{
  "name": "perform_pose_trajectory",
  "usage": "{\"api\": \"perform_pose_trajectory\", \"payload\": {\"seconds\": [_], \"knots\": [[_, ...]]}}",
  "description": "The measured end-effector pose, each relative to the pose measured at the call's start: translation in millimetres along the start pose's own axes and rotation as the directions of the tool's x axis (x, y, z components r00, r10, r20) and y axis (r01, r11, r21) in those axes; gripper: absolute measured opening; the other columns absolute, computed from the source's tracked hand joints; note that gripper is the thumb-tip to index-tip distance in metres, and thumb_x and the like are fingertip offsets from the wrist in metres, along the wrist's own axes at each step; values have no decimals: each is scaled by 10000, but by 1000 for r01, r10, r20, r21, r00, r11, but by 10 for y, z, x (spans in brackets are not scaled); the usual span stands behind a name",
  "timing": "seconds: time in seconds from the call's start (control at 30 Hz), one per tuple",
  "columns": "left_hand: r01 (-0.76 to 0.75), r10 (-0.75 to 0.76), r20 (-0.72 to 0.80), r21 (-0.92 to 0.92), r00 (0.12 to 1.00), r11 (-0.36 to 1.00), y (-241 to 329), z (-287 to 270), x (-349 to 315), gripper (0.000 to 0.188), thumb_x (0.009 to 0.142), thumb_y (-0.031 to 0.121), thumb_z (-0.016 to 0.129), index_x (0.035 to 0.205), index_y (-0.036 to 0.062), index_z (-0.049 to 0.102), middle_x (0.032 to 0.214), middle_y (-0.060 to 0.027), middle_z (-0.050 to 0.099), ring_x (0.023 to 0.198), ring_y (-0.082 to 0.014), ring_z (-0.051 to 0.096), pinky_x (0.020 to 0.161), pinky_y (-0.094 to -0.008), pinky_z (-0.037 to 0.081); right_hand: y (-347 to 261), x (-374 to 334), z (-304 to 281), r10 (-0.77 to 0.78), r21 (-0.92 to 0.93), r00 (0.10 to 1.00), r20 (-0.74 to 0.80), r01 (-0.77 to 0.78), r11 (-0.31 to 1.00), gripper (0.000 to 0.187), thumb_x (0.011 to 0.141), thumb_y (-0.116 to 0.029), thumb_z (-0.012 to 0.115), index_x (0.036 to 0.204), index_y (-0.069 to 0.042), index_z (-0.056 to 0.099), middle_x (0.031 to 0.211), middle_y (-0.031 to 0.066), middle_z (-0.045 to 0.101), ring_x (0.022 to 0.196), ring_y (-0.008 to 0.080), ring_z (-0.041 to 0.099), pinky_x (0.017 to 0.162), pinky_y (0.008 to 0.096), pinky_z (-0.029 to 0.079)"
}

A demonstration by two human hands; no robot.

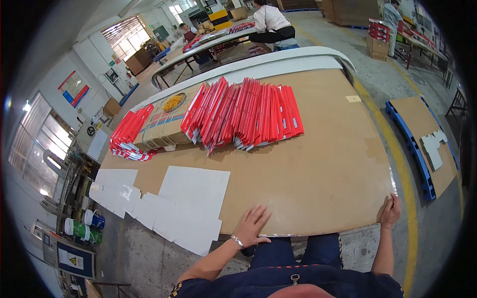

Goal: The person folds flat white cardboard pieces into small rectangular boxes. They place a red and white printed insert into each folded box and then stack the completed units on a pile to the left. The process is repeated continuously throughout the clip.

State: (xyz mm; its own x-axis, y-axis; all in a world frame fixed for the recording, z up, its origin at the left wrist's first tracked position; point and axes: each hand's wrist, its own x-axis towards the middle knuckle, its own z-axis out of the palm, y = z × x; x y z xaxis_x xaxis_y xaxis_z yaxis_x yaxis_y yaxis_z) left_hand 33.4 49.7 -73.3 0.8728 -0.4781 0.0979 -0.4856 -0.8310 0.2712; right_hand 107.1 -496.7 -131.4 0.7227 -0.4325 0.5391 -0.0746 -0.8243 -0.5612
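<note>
My left hand (252, 226) lies with its fingers spread over the near edge of the table (323, 184), a metal bracelet on the wrist. It holds nothing. At the near right corner my right hand (391, 212) is closed around the table's edge. Brown board covers the tabletop. Farther back, a long row of red folded card pieces (243, 114) stands packed on edge, leaning together. Left of the row is a strapped brown carton (164, 121) with a dish of yellow bands (173, 103) on top. Another red bundle (130, 130) leans against the carton's left side.
White sheets (184, 208) cover the table's near left part and overhang its edge. A blue pallet (412, 149) with brown board lies on the floor at right. Paint buckets (82, 229) stand at left. One person (272, 22) sits at a table behind; others work farther off.
</note>
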Motion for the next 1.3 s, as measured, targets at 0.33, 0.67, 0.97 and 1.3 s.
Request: {"api": "perform_pose_trajectory", "payload": {"seconds": [0.33, 0.67, 0.97, 1.3], "knots": [[744, -770, 58, 221, 635, 631, -564, -442, -1085, 1138, 690, 661, 714, 1486, -4, 247, 1573, -213, 176, 1465, -371, 134, 1144, -576, 157, -32, -2, -4, 5, -21, 1000, 10, -4, 1000, 225, 890, -56, 508, 1075, -63, 636, 972, 100, 651, 837, 275, 653, 710, 372, 509], [759, -800, 149, 254, 581, 599, -663, -448, -1177, 967, 766, 481, 701, 1475, -12, 266, 1587, -189, 148, 1464, -363, 142, 1141, -553, 224, -98, -3, -35, 12, 5, 1000, -1, -12, 1000, 236, 889, -52, 508, 1089, -61, 633, 964, 117, 633, 855, 286, 646, 715, 381, 504], [680, -529, -507, 169, 681, 713, -461, -1310, -981, 157, 879, 195, 562, 894, 78, 666, 842, -112, 675, 765, -323, 659, 649, -426, 528, -73, 15, -23, 48, -11, 999, 13, -48, 999, 262, 877, -31, 527, 1118, -52, 626, 965, 122, 633, 823, 280, 638, 719, 372, 506], [205, -215, 33, 186, 976, 961, 925, -928, 76, 142, 862, 207, 593, 789, 97, 645, 797, -106, 675, 734, -299, 676, 619, -426, 534, -2792, -787, -3, -798, 678, 563, 214, 502, 536, 714, 655, -69, 773, 1314, -34, 500, 1154, 156, 596, 1085, 340, 565, 947, 423, 453]]}}
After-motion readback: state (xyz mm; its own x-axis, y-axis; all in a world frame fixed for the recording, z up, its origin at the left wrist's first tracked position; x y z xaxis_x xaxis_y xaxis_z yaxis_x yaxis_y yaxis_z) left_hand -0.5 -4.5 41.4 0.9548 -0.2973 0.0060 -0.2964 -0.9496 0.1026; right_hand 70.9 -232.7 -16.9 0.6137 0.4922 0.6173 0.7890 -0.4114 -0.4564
